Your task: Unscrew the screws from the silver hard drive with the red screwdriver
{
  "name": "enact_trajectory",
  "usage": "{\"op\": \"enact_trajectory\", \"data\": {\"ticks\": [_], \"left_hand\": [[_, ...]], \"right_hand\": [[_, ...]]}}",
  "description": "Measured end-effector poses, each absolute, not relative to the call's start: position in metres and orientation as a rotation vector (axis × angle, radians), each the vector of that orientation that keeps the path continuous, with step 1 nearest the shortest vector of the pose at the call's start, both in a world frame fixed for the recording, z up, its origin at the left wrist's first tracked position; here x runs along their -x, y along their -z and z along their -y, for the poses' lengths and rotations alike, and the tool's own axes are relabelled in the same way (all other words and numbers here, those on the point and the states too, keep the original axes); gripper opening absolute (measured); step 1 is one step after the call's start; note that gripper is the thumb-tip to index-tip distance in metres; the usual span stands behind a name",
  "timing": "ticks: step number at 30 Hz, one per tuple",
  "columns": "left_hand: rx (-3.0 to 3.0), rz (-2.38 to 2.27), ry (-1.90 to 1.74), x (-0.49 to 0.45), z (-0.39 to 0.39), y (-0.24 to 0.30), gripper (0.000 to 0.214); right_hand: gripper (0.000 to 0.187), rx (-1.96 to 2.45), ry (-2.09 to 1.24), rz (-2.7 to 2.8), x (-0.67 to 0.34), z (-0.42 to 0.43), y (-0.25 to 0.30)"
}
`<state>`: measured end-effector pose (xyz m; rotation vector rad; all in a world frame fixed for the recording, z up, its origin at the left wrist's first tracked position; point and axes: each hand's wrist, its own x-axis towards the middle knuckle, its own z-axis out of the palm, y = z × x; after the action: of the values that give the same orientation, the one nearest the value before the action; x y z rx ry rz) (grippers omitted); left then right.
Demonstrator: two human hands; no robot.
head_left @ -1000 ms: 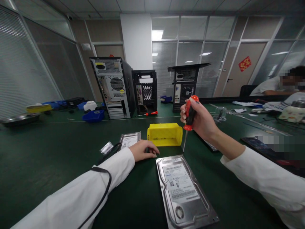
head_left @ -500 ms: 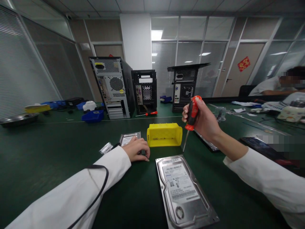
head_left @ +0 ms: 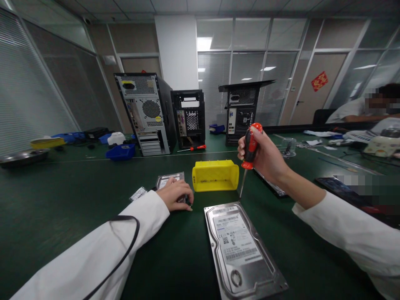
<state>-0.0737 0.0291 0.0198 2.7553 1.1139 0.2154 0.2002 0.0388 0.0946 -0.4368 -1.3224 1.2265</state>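
My right hand point(head_left: 265, 152) is closed round the red and black handle of a screwdriver point(head_left: 250, 146), held upright. Its tip meets the far right corner of a silver hard drive point(head_left: 239, 246), which lies label up on the green table. My left hand point(head_left: 176, 194) rests on the table left of the drive, fingers curled over a small dark thing mostly hidden under them. Just behind that hand lies a second hard drive point(head_left: 165, 179), partly covered. A yellow bin point(head_left: 215, 177) on its side, opening towards me, holds a few tiny dark bits.
Three computer cases, a tall one point(head_left: 150, 112), a smaller one point(head_left: 188, 118) and one at right point(head_left: 242, 114), stand behind. Another screwdriver point(head_left: 197, 148) lies before them. A blue bin point(head_left: 121, 152) is left, a small clear packet point(head_left: 138, 193) nearer. Across the table sits a person point(head_left: 356, 110).
My left hand has shifted slightly left, its fingers still curled. The screwdriver stays at the drive's corner, and my right hand has barely moved. The view has tilted very slightly.
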Motion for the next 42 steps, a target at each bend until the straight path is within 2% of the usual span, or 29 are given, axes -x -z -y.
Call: {"op": "enact_trajectory", "data": {"ticks": [6,21,27,33,42], "left_hand": [[-2.727,-1.096,-0.240,0.070,-0.024,-0.018,0.009],[-2.295,-1.099,-0.637,0.059,-0.021,-0.028,0.019],[-2.295,-1.068,-0.604,0.054,-0.015,-0.026,0.027],[-2.400,-1.048,-0.519,0.050,-0.012,-0.025,0.019],[-2.447,-1.200,-0.523,0.041,0.000,-0.021,0.018]], "right_hand": [[0.030,0.454,-1.198,1.303,-0.201,-0.040,-0.094],[0.031,0.461,-1.200,1.341,-0.198,-0.038,-0.095],[0.030,0.459,-1.194,1.354,-0.198,-0.038,-0.096],[0.031,0.465,-1.178,1.362,-0.196,-0.038,-0.096],[0.028,0.451,-1.155,1.400,-0.194,-0.034,-0.098]]}}
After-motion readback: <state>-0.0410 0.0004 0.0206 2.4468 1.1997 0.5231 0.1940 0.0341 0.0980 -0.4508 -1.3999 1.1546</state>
